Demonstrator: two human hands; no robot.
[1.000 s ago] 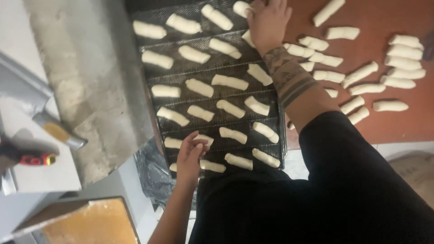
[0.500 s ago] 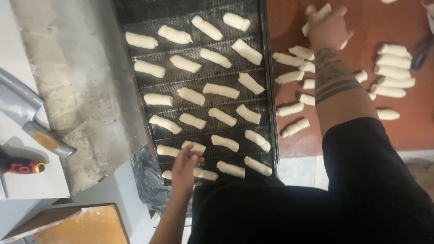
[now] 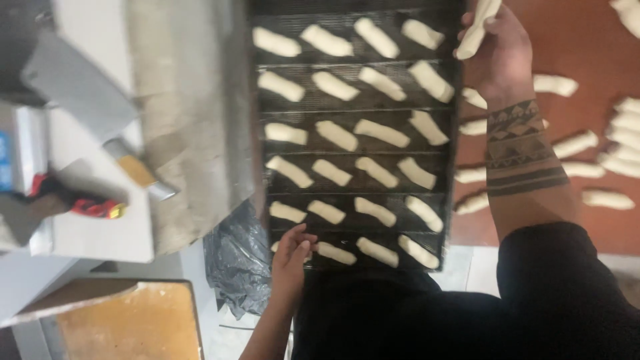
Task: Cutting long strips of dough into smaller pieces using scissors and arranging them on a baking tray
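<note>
A dark ridged baking tray (image 3: 260,107) holds several pale dough sticks (image 3: 381,133) in rows. My right hand (image 3: 500,57) is at the tray's top right corner, fingers closed around one dough stick (image 3: 477,28) held above the tray edge. My left hand (image 3: 291,250) rests on the tray's near left corner, fingertips on a dough stick there, holding nothing. More dough sticks (image 3: 573,143) lie loose on the brown-red table (image 3: 573,40) to the right of the tray.
A floured cloth-covered board (image 3: 180,120) lies left of the tray. Further left, a scraper with a wooden handle (image 3: 137,170) and a red-and-black tool (image 3: 83,205) rest on a white surface. Crumpled grey plastic (image 3: 237,263) and an orange-brown board (image 3: 127,323) sit lower left.
My right hand went to the loose sticks on the table, took one and brought it back to the tray's top right corner. The left hand stayed at the near left corner.
</note>
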